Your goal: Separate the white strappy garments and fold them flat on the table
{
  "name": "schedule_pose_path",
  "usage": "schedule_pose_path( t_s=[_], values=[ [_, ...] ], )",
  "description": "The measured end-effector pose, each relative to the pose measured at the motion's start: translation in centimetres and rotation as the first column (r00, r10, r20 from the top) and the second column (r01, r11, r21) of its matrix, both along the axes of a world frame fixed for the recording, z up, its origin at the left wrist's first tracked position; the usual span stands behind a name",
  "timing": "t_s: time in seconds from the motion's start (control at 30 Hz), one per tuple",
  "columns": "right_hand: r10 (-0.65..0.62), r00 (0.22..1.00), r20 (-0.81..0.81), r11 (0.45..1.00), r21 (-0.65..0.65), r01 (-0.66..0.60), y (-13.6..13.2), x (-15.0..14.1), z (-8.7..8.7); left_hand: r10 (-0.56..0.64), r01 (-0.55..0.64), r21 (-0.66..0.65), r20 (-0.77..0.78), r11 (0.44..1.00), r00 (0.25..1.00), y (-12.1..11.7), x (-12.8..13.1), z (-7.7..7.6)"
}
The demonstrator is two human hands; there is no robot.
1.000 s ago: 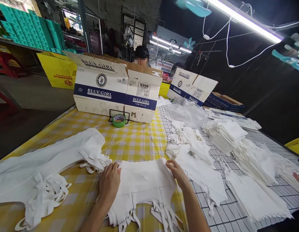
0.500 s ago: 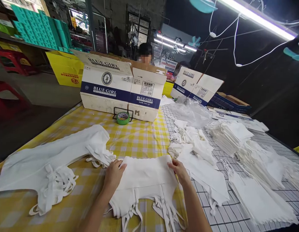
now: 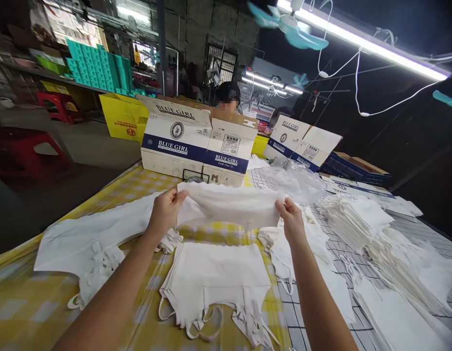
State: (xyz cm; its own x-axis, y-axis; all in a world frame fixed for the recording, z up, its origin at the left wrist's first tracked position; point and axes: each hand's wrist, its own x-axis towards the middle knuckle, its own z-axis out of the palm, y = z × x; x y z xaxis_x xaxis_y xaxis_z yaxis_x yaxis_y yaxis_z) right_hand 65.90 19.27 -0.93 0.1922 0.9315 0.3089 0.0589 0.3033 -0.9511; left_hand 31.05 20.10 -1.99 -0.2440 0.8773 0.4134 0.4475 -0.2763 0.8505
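At centre frame, one white garment (image 3: 229,208) hangs between the left hand (image 3: 167,208) and right hand (image 3: 292,220), each pinching an end, above a garment pile (image 3: 220,270): apparently a spreading step, next needing even tension.

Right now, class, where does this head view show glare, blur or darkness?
Head view: the fluorescent tube glares at upper right; the nearer red stool, far left, is blurred; the right hand looks sharper; the right-hand wall looks nearly black.
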Motion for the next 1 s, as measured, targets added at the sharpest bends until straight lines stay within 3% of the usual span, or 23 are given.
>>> schedule_pose_path(
  t_s=[0.1,0.23,0.37,0.5,0.6,0.7,0.77,0.87,0.93,1.0],
  values=[
    [0.039,0.999,-0.024,0.997,0.067,-0.037,2.1,-1.2,1.8,-0.002,0.003,0.053,-0.030,0.999,1.000,0.8,-1.1,2.6],
    [0.091,0.996,-0.026,0.990,0.111,-0.087,4.2,-3.6,3.2,0.101,-0.093,0.110,-0.072,0.990,0.992,0.9,-3.2,4.6],
    [0.170,0.985,0.003,0.979,0.115,-0.169,5.3,-6.9,3.8,0.250,-0.236,0.116,-0.119,0.965,0.961,-0.7,-6.0,5.4],
    [0.271,0.961,0.054,0.961,0.051,-0.273,4.9,-10.5,3.4,0.355,-0.352,0.049,-0.106,0.935,0.929,-5.2,-9.1,5.1],
    [0.380,0.917,0.119,0.925,-0.022,-0.381,3.9,-13.0,2.3,0.386,-0.397,-0.104,-0.106,0.912,0.916,-10.0,-11.8,3.1],
    [0.515,0.846,0.136,0.857,-0.111,-0.504,3.4,-15.6,0.4,0.422,-0.433,-0.276,-0.102,0.858,0.901,-14.2,-15.0,-0.6],
    [0.583,0.804,0.120,0.811,-0.156,-0.564,4.1,-17.9,-1.2,0.496,-0.489,-0.377,-0.087,0.787,0.864,-15.6,-17.3,-3.4],
    [0.607,0.779,0.155,0.793,-0.175,-0.583,7.1,-22.7,-3.5,0.507,-0.514,-0.408,-0.135,0.755,0.852,-14.7,-21.0,-6.4],
    [0.556,0.778,0.292,0.831,-0.169,-0.531,9.9,-26.7,-5.1,0.504,-0.588,-0.391,-0.305,0.708,0.808,-12.4,-23.3,-7.5],
    [0.427,0.755,0.498,0.900,-0.156,-0.406,12.5,-30.8,-6.8,0.484,-0.687,-0.388,-0.501,0.614,0.717,-9.6,-25.2,-8.5]
  ],
)
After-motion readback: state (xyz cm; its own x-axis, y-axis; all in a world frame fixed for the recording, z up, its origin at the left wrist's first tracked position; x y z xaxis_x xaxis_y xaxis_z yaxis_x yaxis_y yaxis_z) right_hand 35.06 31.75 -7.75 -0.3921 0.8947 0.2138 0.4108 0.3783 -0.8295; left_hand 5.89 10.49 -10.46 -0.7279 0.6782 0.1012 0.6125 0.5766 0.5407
